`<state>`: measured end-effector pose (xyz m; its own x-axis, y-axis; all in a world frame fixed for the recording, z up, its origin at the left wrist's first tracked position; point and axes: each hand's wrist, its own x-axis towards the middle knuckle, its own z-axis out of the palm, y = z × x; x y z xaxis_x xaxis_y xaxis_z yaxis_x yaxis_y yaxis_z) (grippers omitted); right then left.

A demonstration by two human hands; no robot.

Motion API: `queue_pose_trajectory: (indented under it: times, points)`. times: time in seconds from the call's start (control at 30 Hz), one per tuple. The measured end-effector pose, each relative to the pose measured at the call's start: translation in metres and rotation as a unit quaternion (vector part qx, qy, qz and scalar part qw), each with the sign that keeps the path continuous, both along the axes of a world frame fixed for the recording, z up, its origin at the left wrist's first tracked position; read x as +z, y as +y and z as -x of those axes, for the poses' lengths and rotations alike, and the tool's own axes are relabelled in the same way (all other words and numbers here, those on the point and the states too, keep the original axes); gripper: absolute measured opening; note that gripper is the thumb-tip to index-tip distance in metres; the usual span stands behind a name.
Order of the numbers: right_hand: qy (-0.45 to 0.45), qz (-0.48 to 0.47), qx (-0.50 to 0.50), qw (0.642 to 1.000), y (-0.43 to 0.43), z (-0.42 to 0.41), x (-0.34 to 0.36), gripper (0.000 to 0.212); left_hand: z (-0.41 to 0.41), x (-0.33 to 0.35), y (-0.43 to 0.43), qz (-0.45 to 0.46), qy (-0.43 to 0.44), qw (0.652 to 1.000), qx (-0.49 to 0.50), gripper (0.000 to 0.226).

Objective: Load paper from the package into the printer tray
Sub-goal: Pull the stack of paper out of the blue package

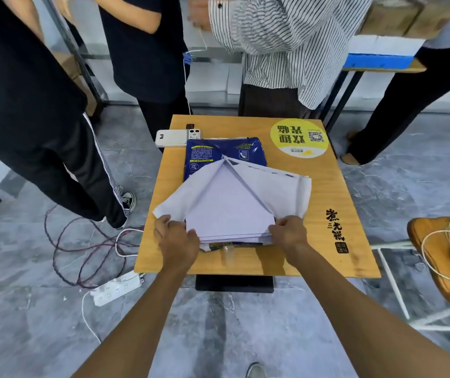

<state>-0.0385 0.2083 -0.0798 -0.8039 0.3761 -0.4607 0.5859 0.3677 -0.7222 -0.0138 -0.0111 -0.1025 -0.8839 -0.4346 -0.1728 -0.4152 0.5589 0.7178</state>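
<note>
— Two hands work at the near edge of the desk (327, 192). Where exactly is the paper?

— The paper stack (230, 205) lies in the middle of the wooden desk, inside its package (218, 155). The blue wrapper is torn open, and its white inner flaps are folded out to the left and right, so the top sheet shows as a pale wedge between them.

— And the hands?

— The left hand (176, 238) sits at the stack's near left corner, fingers (192, 233) curled and closed on the left flap and the edge of the sheets. The right hand (289, 231) is at the near right corner, fingers closed on the right flap beside the stack's edge. Whether either one pinches sheets or only wrapper, I cannot tell.

— What else is on the desk?

— A white phone (171, 138) lies at the far left corner, partly over the edge. A round yellow sticker (300, 137) with a QR code is at the far right, and black characters are printed near the right edge.

— Around it?

— Several people stand on the far side of the desk. On the grey floor to the left lies a white power strip (117, 289) with tangled cables (81, 241). A wooden stool (442, 257) with a white cord stands at the right.
</note>
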Motion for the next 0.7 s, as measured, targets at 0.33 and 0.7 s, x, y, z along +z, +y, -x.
queue_pose_trajectory:
  times: [0.33, 0.7]
  points:
    - [-0.005, 0.062, 0.081, 0.995, 0.004, -0.067, -0.008, 0.011, -0.057, -0.002, -0.008, -0.199, -0.038, 0.978, 0.054, 0.018]
    - [0.111, 0.140, 0.051, 0.983, -0.009, -0.081, -0.012, 0.062, -0.063, 0.010, -0.005, -0.270, 0.063, 0.959, -0.055, 0.063]
